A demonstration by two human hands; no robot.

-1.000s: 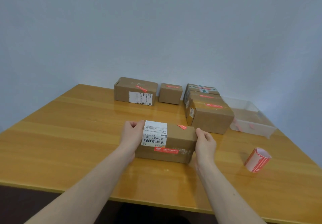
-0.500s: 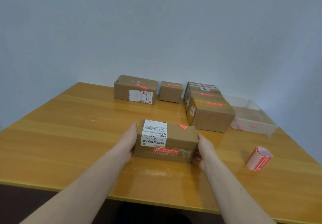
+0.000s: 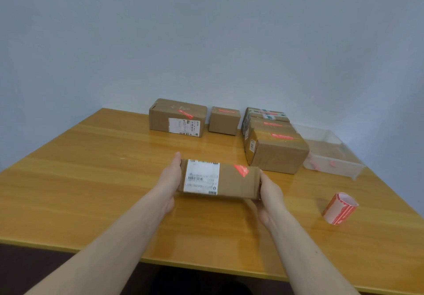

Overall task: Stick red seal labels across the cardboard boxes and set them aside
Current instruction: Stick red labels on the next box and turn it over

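A brown cardboard box (image 3: 231, 182) with a white shipping label and a red seal label (image 3: 241, 170) on top is lifted a little off the wooden table (image 3: 91, 180) and tilted toward me. My left hand (image 3: 169, 180) presses flat against its left end with straight fingers. My right hand (image 3: 270, 193) presses its right end, its fingers partly hidden under the box. A roll of red seal labels (image 3: 340, 208) lies on the table to the right, apart from both hands.
Sealed boxes stand along the back: a long one (image 3: 177, 117), a small one (image 3: 223, 120), and a row of three ending in a larger box (image 3: 277, 155). A clear plastic tray (image 3: 332, 164) sits at the far right. The table's near edge runs below my forearms.
Both hands slid from the box's top edges to its ends. The box has come up off the table and tipped, so its top face now points at me.
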